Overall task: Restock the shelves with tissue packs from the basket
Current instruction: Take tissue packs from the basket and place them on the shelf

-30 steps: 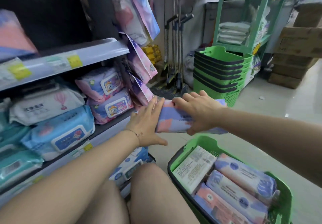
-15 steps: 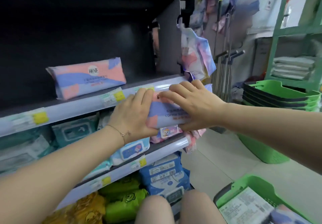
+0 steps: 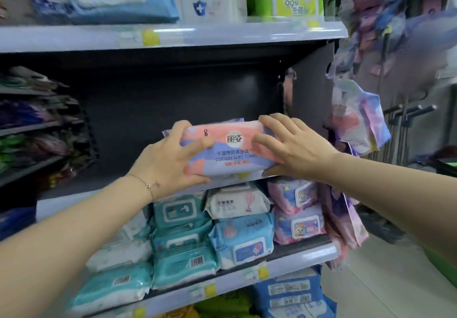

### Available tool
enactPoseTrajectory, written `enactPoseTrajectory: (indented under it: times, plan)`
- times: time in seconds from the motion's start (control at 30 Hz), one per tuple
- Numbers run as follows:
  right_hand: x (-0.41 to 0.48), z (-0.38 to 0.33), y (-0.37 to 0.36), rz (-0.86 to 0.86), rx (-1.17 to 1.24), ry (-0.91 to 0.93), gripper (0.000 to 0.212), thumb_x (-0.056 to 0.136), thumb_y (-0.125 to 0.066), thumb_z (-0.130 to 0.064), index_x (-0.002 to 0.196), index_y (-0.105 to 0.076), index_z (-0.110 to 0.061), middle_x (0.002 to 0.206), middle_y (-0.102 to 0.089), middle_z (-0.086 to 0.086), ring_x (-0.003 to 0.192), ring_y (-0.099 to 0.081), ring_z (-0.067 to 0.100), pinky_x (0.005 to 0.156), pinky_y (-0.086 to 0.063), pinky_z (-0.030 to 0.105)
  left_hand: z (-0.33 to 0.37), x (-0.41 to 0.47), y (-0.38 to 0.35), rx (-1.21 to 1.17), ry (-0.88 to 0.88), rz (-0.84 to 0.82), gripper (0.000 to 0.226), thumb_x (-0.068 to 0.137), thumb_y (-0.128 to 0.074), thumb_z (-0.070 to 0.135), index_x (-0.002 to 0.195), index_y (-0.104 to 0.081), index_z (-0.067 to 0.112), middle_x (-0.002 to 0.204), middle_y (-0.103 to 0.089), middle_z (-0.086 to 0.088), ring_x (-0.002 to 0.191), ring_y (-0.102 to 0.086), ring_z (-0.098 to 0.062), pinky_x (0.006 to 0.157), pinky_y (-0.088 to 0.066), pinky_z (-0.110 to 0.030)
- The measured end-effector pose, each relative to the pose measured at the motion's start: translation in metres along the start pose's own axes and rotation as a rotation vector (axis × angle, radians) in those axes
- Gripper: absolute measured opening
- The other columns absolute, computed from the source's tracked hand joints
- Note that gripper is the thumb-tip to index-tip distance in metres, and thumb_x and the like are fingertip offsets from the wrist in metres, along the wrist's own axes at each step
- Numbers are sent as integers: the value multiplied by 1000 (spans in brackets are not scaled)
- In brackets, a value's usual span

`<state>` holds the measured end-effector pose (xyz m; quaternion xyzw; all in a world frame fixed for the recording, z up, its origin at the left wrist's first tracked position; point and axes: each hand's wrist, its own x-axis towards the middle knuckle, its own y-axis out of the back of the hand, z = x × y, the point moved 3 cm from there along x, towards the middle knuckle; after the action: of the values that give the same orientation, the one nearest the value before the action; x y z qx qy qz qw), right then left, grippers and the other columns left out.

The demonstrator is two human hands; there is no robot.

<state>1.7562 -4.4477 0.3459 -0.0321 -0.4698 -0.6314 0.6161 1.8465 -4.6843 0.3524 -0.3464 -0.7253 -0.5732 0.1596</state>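
Tissue pack of pink-and-blue soft plastic (image 3: 232,153) is at the near edge of the dark middle shelf (image 3: 99,181); left grip (image 3: 170,160) and right grip (image 3: 295,150) curl round its ends, likely to hold it level for sliding in.

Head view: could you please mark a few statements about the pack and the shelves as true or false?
1. Both hands grip the pack. True: the left hand and right hand hold the pack by its ends.
2. The pack reads COTTON SOFT. True.
3. The pack is up at the top shelf. False: it is at the front edge of the middle shelf.
4. The left wrist is bare. False: it wears a bracelet.
5. Everything stacked just below is green. False: the lower packs are teal, white, blue and pink.
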Motion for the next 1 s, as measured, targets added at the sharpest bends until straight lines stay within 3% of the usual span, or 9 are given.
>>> enactPoseTrajectory:
  times: [0.23, 0.37, 0.47, 0.57, 0.63, 0.77, 0.83, 0.9, 1.0]
  plan:
    - [47, -10, -26, -39, 108, -9, 85, 58, -84, -50, 113, -35, -7, 132, -48, 26, 121, -46, 46, 88, -50, 52, -35, 4, -6, -31, 76, 41, 54, 68, -67, 61, 110, -43, 38, 122, -26, -2, 78, -47, -26, 60, -54, -39]
    - [54, -16, -42, -48, 119, -17, 74, 65, -78, -52, 108, -38, -6, 133, -49, 27, 122, -47, 47, 87, -52, 50, -48, 7, -19, -385, 245, -2, 59, 81, -67, 45, 131, -42, 25, 118, -40, 14, 88, -57, 3, 65, -45, -7]
    - [55, -22, -54, -62, 153, -53, 60, 85, -46, -60, 111, -46, -6, 139, -46, 23, 128, -44, 42, 89, -51, 48, -51, 3, -37, -176, 152, -3, 44, 83, -35, 69, 117, -44, 43, 135, -22, 4, 101, -44, -18, 79, -46, -27]
    - [57, -26, -60, -147, 180, -128, 70, 90, -23, -62, 121, -52, -7, 149, -34, 20, 137, -33, 38, 97, -46, 46, -57, 3, -46, -57, 227, -4, 39, 91, -29, 57, 121, -48, 40, 139, -23, 5, 101, -40, -22, 70, -47, -35]
    - [61, -31, -58, -183, 180, -126, 71, 91, -16, -63, 127, -48, -12, 154, -24, 17, 141, -24, 35, 99, -41, 44, -60, 6, -55, 75, 274, -41, 41, 95, -26, 53, 124, -50, 36, 147, -24, 4, 106, -40, -23, 69, -42, -33]
    - [63, -40, -67, -382, 205, -114, 63, 94, -20, -63, 137, -38, -21, 157, -12, 4, 140, -16, 24, 103, -32, 42, -68, 11, -69, 124, 450, -239, 46, 98, -17, 56, 126, -50, 40, 156, -17, 7, 127, -31, -22, 87, -35, -38]
    - [64, -43, -69, -418, 237, -129, 64, 94, -19, -64, 138, -38, -23, 153, -19, 2, 137, -21, 23, 102, -33, 43, -61, 12, -72, 143, 463, -308, 44, 97, -23, 56, 129, -49, 39, 156, -18, 6, 130, -26, -22, 90, -34, -39]
    - [63, -43, -67, -382, 251, -141, 61, 94, -20, -63, 132, -43, -22, 142, -37, 2, 129, -33, 23, 97, -35, 40, -49, 13, -73, 169, 393, -275, 45, 96, -25, 55, 127, -49, 33, 148, -29, 4, 126, -30, -22, 88, -34, -38]
    - [57, -43, -57, -195, 227, -94, 51, 94, -26, -55, 112, -54, -17, 107, -57, 3, 99, -52, 25, 78, -35, 37, -24, 17, -70, 141, 251, -147, 59, 80, -17, 57, 113, -56, 26, 126, -49, 3, 114, -44, -23, 81, -36, -37]
